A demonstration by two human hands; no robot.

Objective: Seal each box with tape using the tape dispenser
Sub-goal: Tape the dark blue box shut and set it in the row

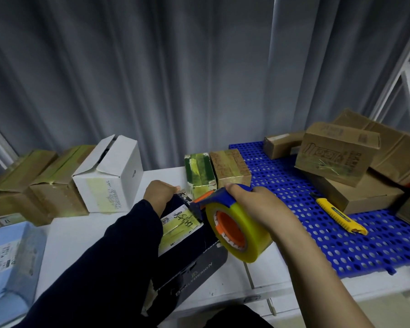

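One box [187,263]: dark, front edge of worktop [69,235], long axis pointing away.
Left hand [160,194]: grips box's far end.
Right hand [258,209]: wrapped round tape dispenser [234,230], nose touching box top, far end.

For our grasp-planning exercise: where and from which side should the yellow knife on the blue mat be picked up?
Grip the yellow knife at mid-body from above, fingers across its narrow width. It lies flat and diagonal on the blue mat, and its far end sits close to a brown box, so approach from the near side.
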